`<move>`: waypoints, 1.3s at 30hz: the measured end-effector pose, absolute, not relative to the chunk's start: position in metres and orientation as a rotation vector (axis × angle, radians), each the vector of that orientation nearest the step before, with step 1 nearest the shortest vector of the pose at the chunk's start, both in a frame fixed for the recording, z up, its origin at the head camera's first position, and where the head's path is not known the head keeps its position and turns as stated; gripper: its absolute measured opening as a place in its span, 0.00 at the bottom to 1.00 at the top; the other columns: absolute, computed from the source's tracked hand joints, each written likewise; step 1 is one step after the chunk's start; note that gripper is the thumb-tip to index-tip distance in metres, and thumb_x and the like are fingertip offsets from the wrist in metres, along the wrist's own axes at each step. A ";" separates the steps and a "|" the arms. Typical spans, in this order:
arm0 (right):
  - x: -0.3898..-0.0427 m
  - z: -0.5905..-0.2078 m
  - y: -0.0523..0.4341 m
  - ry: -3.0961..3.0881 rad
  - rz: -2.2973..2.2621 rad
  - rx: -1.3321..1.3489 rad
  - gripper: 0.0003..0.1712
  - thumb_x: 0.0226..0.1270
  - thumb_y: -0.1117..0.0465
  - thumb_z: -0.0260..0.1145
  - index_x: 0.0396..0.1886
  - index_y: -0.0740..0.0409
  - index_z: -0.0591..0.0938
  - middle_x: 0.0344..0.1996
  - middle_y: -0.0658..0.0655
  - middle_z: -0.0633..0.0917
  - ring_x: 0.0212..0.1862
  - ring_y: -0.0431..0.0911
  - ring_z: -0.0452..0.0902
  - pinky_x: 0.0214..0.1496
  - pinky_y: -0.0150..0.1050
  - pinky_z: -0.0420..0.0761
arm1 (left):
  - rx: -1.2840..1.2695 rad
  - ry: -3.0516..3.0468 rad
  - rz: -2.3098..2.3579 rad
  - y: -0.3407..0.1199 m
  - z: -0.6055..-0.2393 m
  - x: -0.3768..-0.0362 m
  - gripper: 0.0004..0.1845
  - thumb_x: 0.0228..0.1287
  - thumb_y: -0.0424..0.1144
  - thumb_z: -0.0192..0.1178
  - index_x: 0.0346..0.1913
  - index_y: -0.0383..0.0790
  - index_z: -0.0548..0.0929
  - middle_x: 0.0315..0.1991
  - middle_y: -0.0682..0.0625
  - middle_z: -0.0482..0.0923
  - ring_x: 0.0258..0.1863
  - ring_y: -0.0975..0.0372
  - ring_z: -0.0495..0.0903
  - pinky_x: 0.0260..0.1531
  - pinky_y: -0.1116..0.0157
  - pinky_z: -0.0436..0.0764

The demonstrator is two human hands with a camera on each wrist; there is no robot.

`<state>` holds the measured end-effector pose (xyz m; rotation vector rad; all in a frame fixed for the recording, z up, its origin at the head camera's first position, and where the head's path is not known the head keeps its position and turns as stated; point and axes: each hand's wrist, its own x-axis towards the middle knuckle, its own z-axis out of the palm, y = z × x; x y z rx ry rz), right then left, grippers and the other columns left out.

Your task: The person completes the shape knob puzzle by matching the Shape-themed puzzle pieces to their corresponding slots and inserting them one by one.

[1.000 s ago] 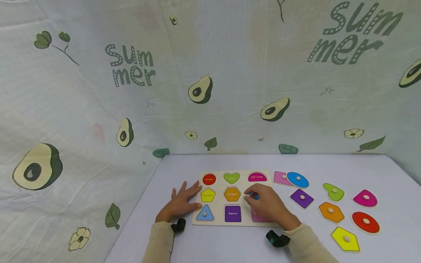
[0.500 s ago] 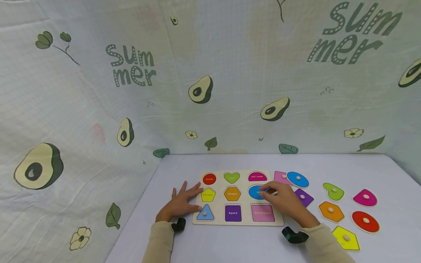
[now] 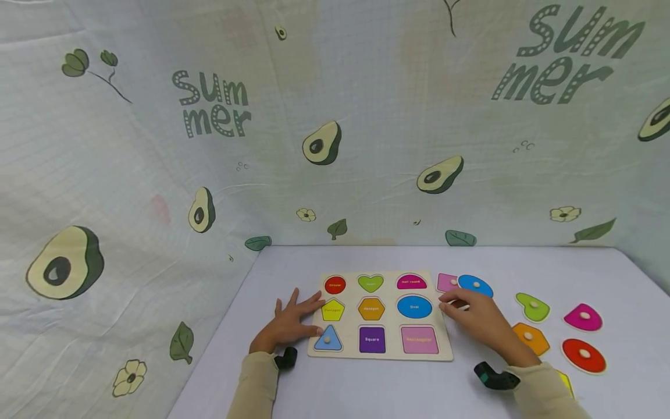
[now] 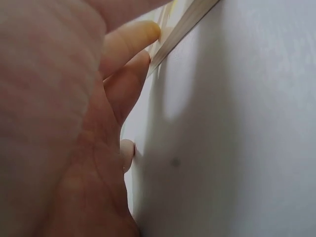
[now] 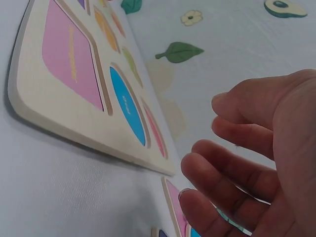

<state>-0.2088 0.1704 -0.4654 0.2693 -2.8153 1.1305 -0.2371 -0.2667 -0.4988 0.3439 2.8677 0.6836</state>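
Note:
A wooden shape-puzzle board (image 3: 391, 294) lies on the white table with rows of coloured, labelled shapes. A knobbed blue triangle piece (image 3: 328, 339) sits in its lower-left place. My left hand (image 3: 287, 327) rests with spread fingers at the board's left edge; fingertips touch the board in the left wrist view. My right hand (image 3: 484, 320) hovers just past the board's right edge. Its fingers are loosely bent with nothing between them, as the right wrist view shows beside the blue oval recess (image 5: 127, 106). In the head view it hides the purple square piece.
Loose knobbed pieces lie to the right: a pink rectangle (image 3: 446, 282) partly under a blue oval (image 3: 475, 286), a green heart (image 3: 534, 307), a magenta half round (image 3: 583, 318), an orange hexagon (image 3: 531, 338), a red circle (image 3: 584, 355). The right sleeve mostly covers a yellow pentagon (image 3: 566, 384).
My right hand has moved right, from over the board's blue oval recess to beyond the board's edge, uncovering the oval and pink rectangle recesses. My left hand stays in place.

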 end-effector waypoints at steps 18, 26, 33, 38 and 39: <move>-0.207 -0.468 0.221 -2.849 1.071 0.141 0.21 0.72 0.47 0.65 0.51 0.60 0.85 0.44 0.61 0.85 0.48 0.58 0.79 0.40 0.48 0.84 | 0.352 2.876 0.699 -0.265 -0.500 -0.237 0.41 0.53 0.61 0.71 0.72 0.61 0.73 0.76 0.60 0.59 0.79 0.43 0.34 0.66 0.32 0.25; -0.206 -0.467 0.238 -2.854 1.066 0.103 0.24 0.73 0.45 0.62 0.52 0.61 0.83 0.48 0.65 0.84 0.50 0.62 0.77 0.45 0.57 0.82 | 0.326 2.878 0.677 -0.265 -0.498 -0.236 0.41 0.54 0.61 0.71 0.72 0.61 0.73 0.77 0.60 0.59 0.79 0.43 0.34 0.67 0.33 0.25; -0.208 -0.470 0.248 -2.907 1.065 0.055 0.26 0.72 0.46 0.64 0.54 0.63 0.82 0.49 0.68 0.83 0.51 0.64 0.76 0.45 0.57 0.82 | 0.339 2.874 0.685 -0.266 -0.500 -0.235 0.41 0.54 0.62 0.70 0.72 0.60 0.72 0.77 0.60 0.58 0.79 0.43 0.34 0.67 0.33 0.25; -0.209 -0.478 0.252 -2.942 1.028 0.065 0.26 0.70 0.47 0.66 0.53 0.65 0.82 0.47 0.67 0.84 0.51 0.64 0.76 0.47 0.59 0.81 | 0.347 2.880 0.684 -0.267 -0.501 -0.236 0.41 0.53 0.63 0.70 0.72 0.62 0.73 0.77 0.60 0.59 0.79 0.43 0.34 0.67 0.33 0.25; -0.209 -0.481 0.252 -2.950 1.021 0.067 0.26 0.70 0.47 0.67 0.53 0.65 0.83 0.47 0.67 0.84 0.51 0.63 0.76 0.47 0.59 0.81 | 0.343 2.882 0.680 -0.268 -0.502 -0.236 0.40 0.53 0.63 0.70 0.72 0.62 0.73 0.76 0.60 0.59 0.79 0.43 0.34 0.67 0.33 0.25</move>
